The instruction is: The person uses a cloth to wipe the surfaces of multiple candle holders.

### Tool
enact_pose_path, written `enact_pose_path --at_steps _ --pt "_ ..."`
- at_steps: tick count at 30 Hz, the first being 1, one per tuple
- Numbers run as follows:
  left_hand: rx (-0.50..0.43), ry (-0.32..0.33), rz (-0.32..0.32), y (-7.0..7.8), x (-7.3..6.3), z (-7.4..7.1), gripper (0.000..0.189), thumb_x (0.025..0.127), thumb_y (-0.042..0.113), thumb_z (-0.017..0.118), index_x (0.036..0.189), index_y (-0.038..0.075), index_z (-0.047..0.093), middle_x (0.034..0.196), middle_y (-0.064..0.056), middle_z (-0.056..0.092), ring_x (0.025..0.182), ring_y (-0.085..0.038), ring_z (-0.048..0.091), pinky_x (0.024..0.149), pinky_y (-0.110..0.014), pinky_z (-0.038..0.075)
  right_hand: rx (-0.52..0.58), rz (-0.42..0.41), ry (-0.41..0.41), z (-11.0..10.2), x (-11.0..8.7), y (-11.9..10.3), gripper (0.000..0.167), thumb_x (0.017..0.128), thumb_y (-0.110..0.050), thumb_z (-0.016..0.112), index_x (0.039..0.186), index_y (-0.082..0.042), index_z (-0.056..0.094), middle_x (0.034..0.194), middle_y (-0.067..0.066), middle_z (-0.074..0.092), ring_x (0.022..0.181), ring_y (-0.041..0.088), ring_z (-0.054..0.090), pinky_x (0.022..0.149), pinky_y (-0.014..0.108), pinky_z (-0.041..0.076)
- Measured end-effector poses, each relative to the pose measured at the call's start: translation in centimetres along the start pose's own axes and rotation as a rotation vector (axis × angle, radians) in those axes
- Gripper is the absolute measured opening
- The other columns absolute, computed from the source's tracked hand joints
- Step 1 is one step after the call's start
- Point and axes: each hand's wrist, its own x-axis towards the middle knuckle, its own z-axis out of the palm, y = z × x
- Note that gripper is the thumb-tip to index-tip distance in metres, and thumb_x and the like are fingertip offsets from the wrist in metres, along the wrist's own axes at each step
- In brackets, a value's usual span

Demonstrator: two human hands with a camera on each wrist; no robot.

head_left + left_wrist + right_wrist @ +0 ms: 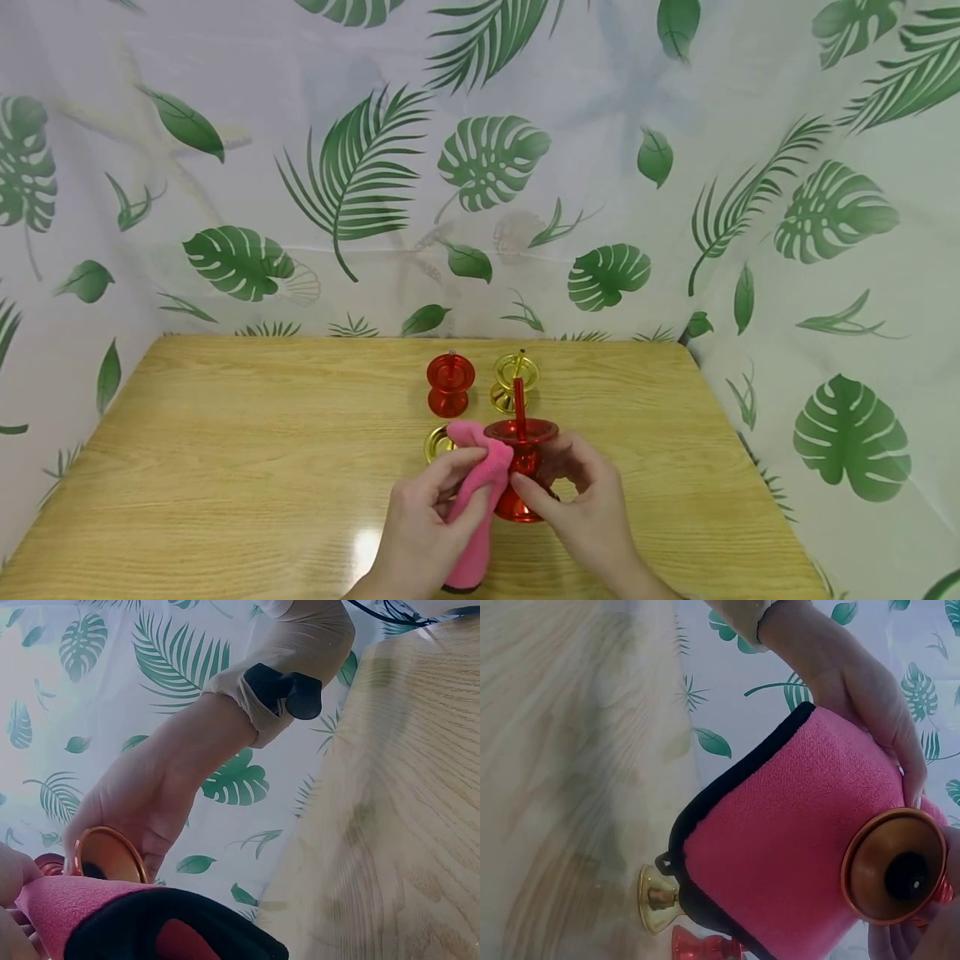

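My right hand (592, 508) grips a shiny red candle holder (519, 507) by its narrow waist, upright above the table, with a thin red stem rising from its dish. A pink cloth (471, 562) with a dark edge is pinched between the thumb and fingers of my left hand (423, 525) and touches the holder's left side. The right wrist view shows the cloth (780, 832) hanging spread out beside the holder's hollow base (866, 862). That base (124, 851) also appears in the left wrist view, above the cloth's dark edge.
Behind my hands, a smaller red candle holder (450, 403) and a gold one (504, 402) stand on the wooden table (262, 450). Another gold piece (432, 443) is partly hidden by the cloth. Leaf-printed sheeting (390, 308) borders the table at the back and sides.
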Motion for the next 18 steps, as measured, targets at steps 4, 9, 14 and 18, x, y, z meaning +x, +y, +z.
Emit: enact_pose_path --at_steps 4,9,14,18 --pt "-0.001 -0.014 -0.033 0.0 0.0 0.0 0.030 0.089 -0.009 0.075 0.118 0.000 0.071 0.104 -0.016 0.082 0.090 -0.001 0.076 0.066 -0.021 0.064 0.096 -0.010 -0.062 -0.4 -0.1 0.2 0.022 0.089 0.007 0.078 0.107 0.000 0.067 0.100 -0.004 0.074 0.083 0.009 0.069 0.077 0.024 0.061" --pt "-0.002 -0.029 -0.075 0.2 0.1 -0.1 0.027 0.092 -0.003 0.075 0.119 0.000 0.070 0.101 -0.015 0.082 0.084 -0.009 0.078 0.067 -0.024 0.065 0.207 -0.016 -0.146 -0.9 -0.1 0.2 0.024 0.090 0.011 0.073 0.112 0.008 0.063 0.105 -0.006 0.075 0.091 0.007 0.070 0.082 0.023 0.063" --pt "-0.014 -0.025 -0.094 0.3 0.0 -0.1 0.028 0.093 -0.004 0.074 0.120 0.001 0.070 0.102 -0.016 0.082 0.085 -0.010 0.078 0.066 -0.026 0.065 0.167 -0.038 -0.119 -0.8 -0.3 -0.2 0.025 0.089 0.009 0.076 0.110 0.004 0.064 0.101 -0.004 0.073 0.086 0.008 0.067 0.076 0.022 0.060" --pt "-0.015 0.005 -0.082 0.2 -0.1 0.0 0.028 0.091 -0.008 0.073 0.118 0.000 0.070 0.104 -0.017 0.082 0.090 -0.006 0.077 0.065 -0.024 0.064 -0.022 -0.093 -0.006 -0.2 -0.4 -1.0 0.029 0.083 0.003 0.085 0.104 -0.007 0.066 0.089 0.000 0.070 0.075 0.009 0.063 0.063 0.024 0.053"
